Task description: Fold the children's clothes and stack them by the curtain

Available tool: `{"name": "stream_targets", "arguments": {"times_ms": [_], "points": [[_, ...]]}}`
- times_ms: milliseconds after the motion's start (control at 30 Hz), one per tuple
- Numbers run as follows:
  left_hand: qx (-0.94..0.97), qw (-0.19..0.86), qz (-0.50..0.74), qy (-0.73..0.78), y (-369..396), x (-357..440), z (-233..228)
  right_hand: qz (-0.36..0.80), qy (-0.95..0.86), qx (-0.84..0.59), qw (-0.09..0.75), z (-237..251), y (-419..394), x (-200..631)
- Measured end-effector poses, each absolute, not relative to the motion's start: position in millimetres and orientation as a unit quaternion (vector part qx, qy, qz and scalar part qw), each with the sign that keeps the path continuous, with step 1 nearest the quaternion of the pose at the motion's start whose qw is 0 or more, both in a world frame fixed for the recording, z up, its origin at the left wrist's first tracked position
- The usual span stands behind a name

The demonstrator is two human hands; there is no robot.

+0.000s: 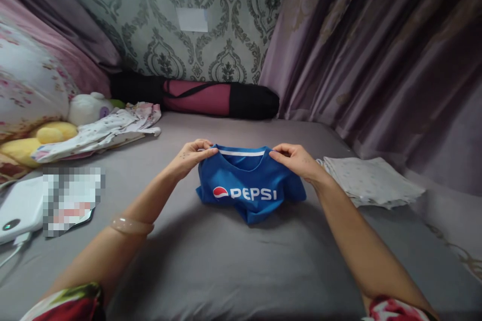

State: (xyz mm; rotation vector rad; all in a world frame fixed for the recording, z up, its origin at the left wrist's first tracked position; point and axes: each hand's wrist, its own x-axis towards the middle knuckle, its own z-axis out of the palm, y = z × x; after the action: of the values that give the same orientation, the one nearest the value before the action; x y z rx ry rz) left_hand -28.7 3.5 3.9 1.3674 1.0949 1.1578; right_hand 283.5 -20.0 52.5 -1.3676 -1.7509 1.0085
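A small blue shirt point(248, 188) with a white PEPSI logo and a white-striped collar lies bunched on the grey bed sheet point(233, 266). My left hand point(192, 156) pinches its left shoulder near the collar. My right hand point(295, 159) pinches the right shoulder. Both hands hold the top edge slightly off the sheet while the lower part rests on the bed. A pale bangle sits on my left wrist.
A folded white patterned cloth point(371, 180) lies to the right. At the left are a floral garment point(101, 130), plush toys point(45, 135), a white power bank point(20, 208) and a blurred patch. A rolled maroon and black mat point(211, 98) lies against the wall; curtains hang at right.
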Motion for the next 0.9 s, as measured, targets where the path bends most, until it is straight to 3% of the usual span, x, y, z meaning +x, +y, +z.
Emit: {"name": "stream_targets", "arguments": {"times_ms": [133,267,467,633,767,900], "points": [[0.582,0.516,0.459,0.429,-2,-35,12,0.278,-0.711,-0.501,0.407,56,-16,283],[0.613,0.5,0.471,0.39,-5,-44,22,0.278,-0.707,-0.471,0.449,68,-13,280],[0.586,0.413,0.585,0.381,-6,-45,60,0.259,-0.691,-0.451,0.503,104,-14,266],[0.631,0.22,0.624,0.404,-11,-51,126,0.221,-0.699,-0.439,0.519,147,-12,261],[0.739,0.036,0.554,0.382,-23,-65,178,0.193,-0.737,-0.435,0.48,183,-13,268],[0.768,-0.033,0.525,0.365,-37,-76,209,0.193,-0.77,-0.438,0.421,212,-20,277]]}}
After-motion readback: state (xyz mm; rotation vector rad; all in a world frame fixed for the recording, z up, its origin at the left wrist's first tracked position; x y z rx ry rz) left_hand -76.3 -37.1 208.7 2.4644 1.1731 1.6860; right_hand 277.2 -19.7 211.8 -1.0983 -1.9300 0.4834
